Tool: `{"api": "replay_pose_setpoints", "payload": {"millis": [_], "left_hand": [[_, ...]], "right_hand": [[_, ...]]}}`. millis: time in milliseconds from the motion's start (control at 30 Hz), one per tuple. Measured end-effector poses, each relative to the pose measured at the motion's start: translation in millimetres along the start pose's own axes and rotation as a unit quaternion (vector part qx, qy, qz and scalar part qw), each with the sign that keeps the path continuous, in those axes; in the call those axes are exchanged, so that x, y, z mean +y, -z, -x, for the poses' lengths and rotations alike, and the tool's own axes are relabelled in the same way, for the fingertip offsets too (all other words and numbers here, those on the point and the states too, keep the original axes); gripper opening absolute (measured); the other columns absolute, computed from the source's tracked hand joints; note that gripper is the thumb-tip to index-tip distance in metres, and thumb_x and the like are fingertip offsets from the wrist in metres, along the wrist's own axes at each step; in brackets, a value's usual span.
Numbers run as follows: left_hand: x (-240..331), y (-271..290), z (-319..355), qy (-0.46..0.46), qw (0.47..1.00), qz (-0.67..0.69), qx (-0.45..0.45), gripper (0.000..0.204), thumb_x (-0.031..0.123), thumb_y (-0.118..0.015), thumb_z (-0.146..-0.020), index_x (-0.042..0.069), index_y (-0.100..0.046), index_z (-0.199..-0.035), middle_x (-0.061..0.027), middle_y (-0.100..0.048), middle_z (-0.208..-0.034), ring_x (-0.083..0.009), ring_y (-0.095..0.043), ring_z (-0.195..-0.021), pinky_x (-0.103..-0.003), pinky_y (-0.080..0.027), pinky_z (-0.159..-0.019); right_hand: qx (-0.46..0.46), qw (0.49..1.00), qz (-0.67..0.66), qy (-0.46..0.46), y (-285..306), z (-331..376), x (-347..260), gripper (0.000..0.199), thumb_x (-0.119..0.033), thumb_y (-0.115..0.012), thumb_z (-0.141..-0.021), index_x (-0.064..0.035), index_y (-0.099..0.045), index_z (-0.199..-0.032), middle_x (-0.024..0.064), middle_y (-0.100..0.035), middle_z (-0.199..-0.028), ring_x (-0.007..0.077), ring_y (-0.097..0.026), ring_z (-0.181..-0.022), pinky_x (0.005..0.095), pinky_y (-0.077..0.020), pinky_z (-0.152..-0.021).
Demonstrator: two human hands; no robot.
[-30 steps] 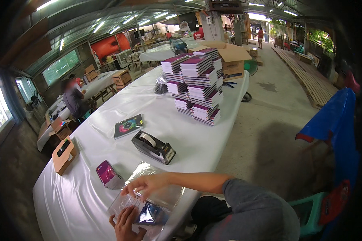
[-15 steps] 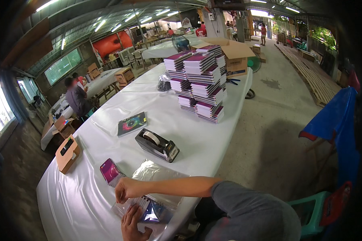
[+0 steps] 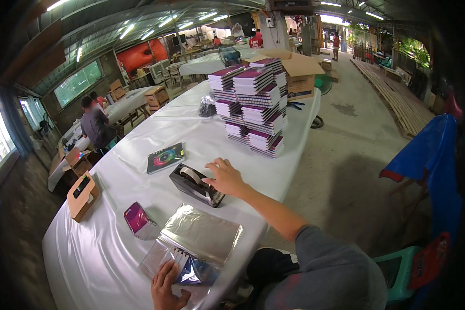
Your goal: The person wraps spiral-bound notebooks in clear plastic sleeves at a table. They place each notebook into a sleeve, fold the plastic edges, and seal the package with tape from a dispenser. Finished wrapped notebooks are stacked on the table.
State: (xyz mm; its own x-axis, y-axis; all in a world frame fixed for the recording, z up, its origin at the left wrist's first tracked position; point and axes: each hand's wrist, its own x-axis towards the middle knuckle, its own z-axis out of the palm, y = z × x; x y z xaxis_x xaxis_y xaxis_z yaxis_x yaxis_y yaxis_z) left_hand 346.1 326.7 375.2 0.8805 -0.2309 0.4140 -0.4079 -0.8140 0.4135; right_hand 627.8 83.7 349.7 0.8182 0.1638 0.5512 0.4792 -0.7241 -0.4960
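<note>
My left hand (image 3: 166, 287) lies with its fingers spread on a clear plastic sleeve over a blue spiral notebook (image 3: 190, 271) at the table's near edge. Over the black tape dispenser (image 3: 196, 186) reaches my right hand (image 3: 223, 175), its fingers apart near the tape roll; whether a fingertip touches the tape I cannot tell. Flat clear plastic sleeves (image 3: 206, 230) are just beyond the blue notebook. To their left sits a small purple spiral notebook (image 3: 138, 219) in clear plastic. A dark notebook (image 3: 165, 158) with a colourful ring on its cover lies beyond the dispenser.
Tall stacks of purple spiral notebooks (image 3: 256, 111) stand farther along the table, before an open cardboard box (image 3: 300, 85). A cardboard tray (image 3: 83, 199) with a black object is at the left edge. A co-worker (image 3: 95, 126) sits at another table.
My right hand has left the blue notebook and moved away and to the right, up to the tape dispenser. My left hand stays on the plastic-covered notebook.
</note>
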Motion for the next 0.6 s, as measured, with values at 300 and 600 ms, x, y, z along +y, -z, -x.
{"api": "replay_pose_setpoints", "payload": {"millis": [300, 600], "left_hand": [[2.5, 3.4, -0.6, -0.006, 1.0, 0.007, -0.001, 0.064, 0.006, -0.063, -0.058, 0.003, -0.054, -0.121, -0.0182, -0.052, -0.125, -0.0374, -0.047, -0.118, -0.043, -0.039, -0.099], [2.4, 4.1, -1.6, -0.002, 1.0, 0.017, 0.001, 0.064, 0.007, -0.063, -0.06, 0.004, -0.054, -0.122, -0.0184, -0.052, -0.124, -0.0376, -0.047, -0.118, -0.043, -0.04, -0.098]], "right_hand": [[-0.158, 0.969, -0.15, -0.119, -27.4, -2.3, 61.5, 0.048, -0.055, -0.065, -0.077, -0.0093, -0.065, -0.091, 0.0113, -0.064, -0.089, 0.0248, -0.062, -0.086, 0.0384, -0.0489, -0.075], [-0.37, 0.843, -0.289, -0.261, -38.2, -26.6, 49.4, 0.032, -0.045, -0.067, -0.081, -0.0136, -0.065, -0.091, 0.0002, -0.058, -0.079, 0.0114, -0.045, -0.067, 0.0272, -0.0354, -0.054]]}}
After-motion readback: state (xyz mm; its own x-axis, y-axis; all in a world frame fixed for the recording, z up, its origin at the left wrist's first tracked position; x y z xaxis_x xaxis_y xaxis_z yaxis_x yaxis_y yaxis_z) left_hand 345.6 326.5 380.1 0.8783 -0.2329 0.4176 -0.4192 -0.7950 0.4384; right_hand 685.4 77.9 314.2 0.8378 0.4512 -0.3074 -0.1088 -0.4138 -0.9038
